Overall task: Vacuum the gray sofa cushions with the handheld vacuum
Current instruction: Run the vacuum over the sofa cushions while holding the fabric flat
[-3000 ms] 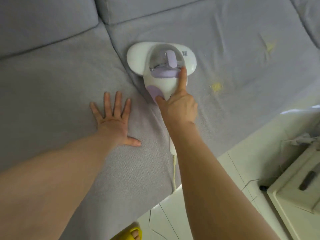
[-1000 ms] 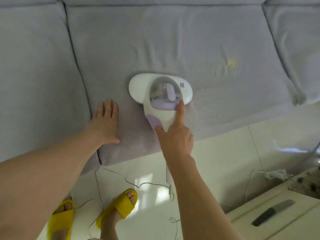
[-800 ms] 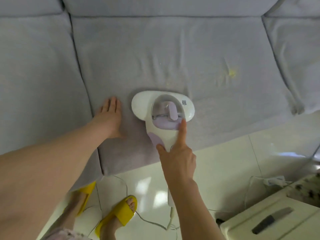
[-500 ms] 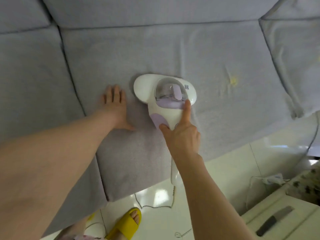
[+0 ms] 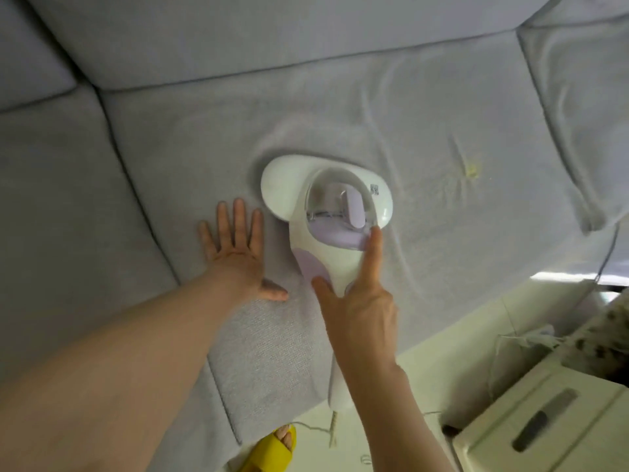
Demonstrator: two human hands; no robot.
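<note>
Grips handheld vacuum (image 5: 326, 206) by the handle with right hand (image 5: 360, 311), index finger stretched along its side to the clear dust cup. Presses left hand (image 5: 235, 253) flat, fingers spread, on the middle seat cushion (image 5: 190, 137) just left of the head, pinning fabric. Has pushed the head off the front edge toward mid-cushion over the last second, rucking the cover ahead. Leaves the yellow crumb patch (image 5: 472, 169) untouched, well right of the head. Reads as one forward stroke on the left strip; needs more lanes rightward, plus neighbouring cushions. Trails cord (image 5: 334, 425) to the floor (image 5: 442, 362).
</note>
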